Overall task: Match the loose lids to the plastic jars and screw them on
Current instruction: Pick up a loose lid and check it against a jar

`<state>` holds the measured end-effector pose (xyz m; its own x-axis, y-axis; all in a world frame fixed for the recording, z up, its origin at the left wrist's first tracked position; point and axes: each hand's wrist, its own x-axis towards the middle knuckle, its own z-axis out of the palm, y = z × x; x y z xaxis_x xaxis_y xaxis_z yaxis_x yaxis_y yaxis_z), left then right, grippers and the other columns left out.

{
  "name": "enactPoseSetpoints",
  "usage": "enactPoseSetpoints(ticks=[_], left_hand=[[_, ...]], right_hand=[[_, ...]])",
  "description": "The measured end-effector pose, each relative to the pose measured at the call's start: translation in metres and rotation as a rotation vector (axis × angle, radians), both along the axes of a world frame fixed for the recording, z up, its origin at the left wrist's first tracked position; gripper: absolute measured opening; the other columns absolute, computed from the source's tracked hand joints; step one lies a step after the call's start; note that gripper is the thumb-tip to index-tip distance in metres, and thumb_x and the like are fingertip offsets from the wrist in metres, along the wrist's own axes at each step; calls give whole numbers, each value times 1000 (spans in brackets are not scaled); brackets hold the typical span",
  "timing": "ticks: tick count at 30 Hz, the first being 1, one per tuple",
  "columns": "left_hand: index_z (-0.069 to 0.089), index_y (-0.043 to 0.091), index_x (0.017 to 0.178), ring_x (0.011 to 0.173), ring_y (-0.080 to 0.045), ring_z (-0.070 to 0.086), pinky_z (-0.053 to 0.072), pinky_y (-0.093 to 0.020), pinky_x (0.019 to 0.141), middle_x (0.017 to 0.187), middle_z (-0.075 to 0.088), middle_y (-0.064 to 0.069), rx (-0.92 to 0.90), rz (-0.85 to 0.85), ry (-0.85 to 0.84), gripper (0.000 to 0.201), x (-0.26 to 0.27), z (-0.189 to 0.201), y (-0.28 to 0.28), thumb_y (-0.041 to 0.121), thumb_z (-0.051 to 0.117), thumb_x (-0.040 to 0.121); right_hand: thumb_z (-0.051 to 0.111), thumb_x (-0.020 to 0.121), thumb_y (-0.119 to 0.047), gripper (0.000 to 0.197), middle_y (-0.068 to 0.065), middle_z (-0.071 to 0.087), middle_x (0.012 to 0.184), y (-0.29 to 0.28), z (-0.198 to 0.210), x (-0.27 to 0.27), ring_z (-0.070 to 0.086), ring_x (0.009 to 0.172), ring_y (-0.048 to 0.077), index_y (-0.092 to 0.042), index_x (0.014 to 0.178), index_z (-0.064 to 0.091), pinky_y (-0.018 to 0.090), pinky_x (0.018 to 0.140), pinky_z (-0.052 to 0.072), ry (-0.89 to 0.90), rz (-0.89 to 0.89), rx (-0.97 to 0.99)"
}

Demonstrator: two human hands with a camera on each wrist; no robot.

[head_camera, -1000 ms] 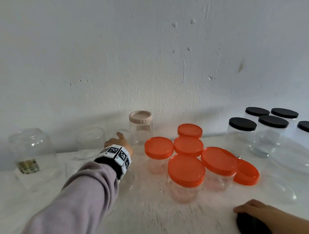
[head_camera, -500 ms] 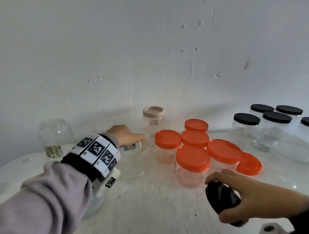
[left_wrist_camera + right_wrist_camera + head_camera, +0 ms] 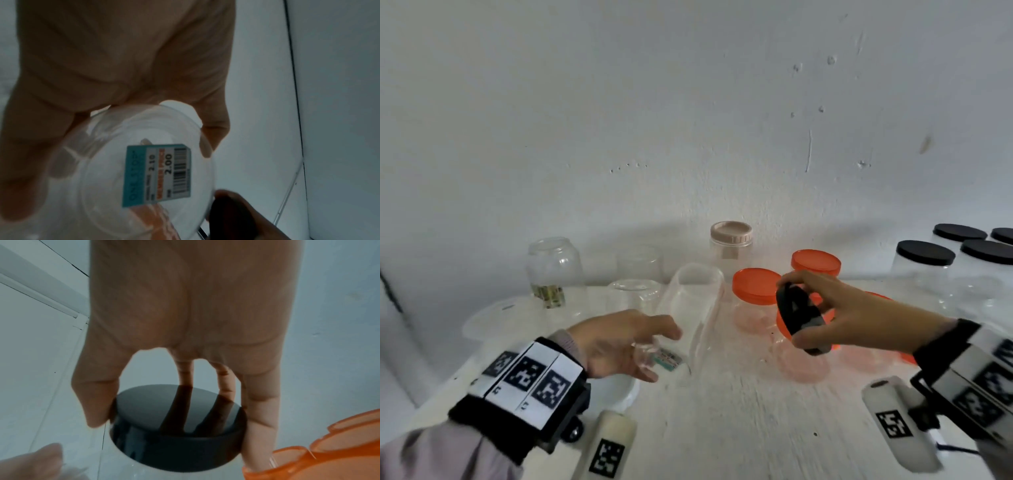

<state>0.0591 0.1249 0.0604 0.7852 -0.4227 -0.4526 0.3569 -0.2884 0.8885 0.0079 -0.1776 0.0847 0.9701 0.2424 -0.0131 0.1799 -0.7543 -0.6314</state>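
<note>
My left hand [image 3: 626, 342] grips a clear lidless plastic jar [image 3: 690, 315] by its base, tilted with its mouth away from me. A teal price sticker [image 3: 157, 174] shows on the jar's bottom [image 3: 127, 194] in the left wrist view. My right hand [image 3: 835, 313] pinches a loose black lid [image 3: 799, 317] by its rim, held on edge just right of the jar's mouth. In the right wrist view the black lid [image 3: 176, 426] sits between thumb and fingers.
Several orange-lidded jars [image 3: 756, 286] stand behind and under my right hand. Black-lidded jars [image 3: 926, 255] are at the far right, a beige-lidded jar [image 3: 731, 240] by the wall, clear open jars [image 3: 554, 263] at the left. A clear lid [image 3: 616, 390] lies under my left hand.
My left hand has pulled the clear jar off the back of the table toward me and tilted it. My right hand has lifted the black lid up and leftward toward the jar.
</note>
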Motion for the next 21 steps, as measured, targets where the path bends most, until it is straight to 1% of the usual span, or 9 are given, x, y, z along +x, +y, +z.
enactPoseSetpoints(ticks=[1,3,5,7,8,11,14,18,21], left_hand=[[66,11,74,71,-21,55,52,-40,70,83,57,-7,-13,-7,-5,34,-3,-5,-1,17,83,45],[59,14,85,79,-15,53,50,-37,76,90,52,-1,56,-64,-94,35,-3,-18,-4,13,82,58],[54,14,104,90,-14,52,46,-29,78,97,53,-1,54,-41,-132,61,-4,-29,-9,21,82,50],[45,19,124,101,-17,51,43,-26,84,107,51,-2,79,-23,-196,87,-6,-39,-15,22,82,46],[40,20,129,103,-17,50,43,-25,86,109,50,-3,110,-27,-238,93,-7,-42,-19,21,82,46],[34,24,132,110,-15,50,46,-26,90,117,48,-1,187,-54,-320,94,-7,-51,-27,15,87,54],[29,28,132,114,-14,47,45,-27,94,120,45,2,315,-134,-391,92,-7,-59,-36,18,86,60],[25,26,133,119,-17,44,45,-32,99,123,41,0,430,-213,-467,95,-7,-65,-47,21,87,61],[24,23,134,124,-19,43,43,-36,103,129,39,-2,429,-248,-462,96,-5,-70,-51,17,87,62]], right_hand=[[80,71,-38,59,-8,51,115,4,3,4,60,98,10,-52,115,44,22,74,51,-10,-2,14],[79,71,-38,55,-8,54,109,11,10,12,63,88,6,-49,112,45,19,71,51,-37,-1,33],[78,72,-38,51,-11,56,104,17,16,19,65,78,3,-48,111,47,14,64,49,-55,12,65],[78,74,-37,49,-10,56,104,20,22,25,66,77,8,-50,111,49,17,66,49,-61,13,88],[78,75,-37,50,-11,56,106,21,25,27,67,78,10,-51,113,49,18,67,49,-62,16,92],[79,73,-39,60,-19,53,115,24,30,32,66,84,3,-57,118,44,19,70,50,-49,33,47],[78,68,-46,59,-27,51,116,29,35,35,65,89,0,-62,111,42,28,84,51,-10,43,-20],[77,70,-44,61,-27,53,114,37,39,37,62,88,-4,-53,121,44,23,83,48,37,55,-137],[77,70,-44,62,-26,55,114,43,40,37,59,92,-4,-50,124,45,25,84,48,85,66,-241]])
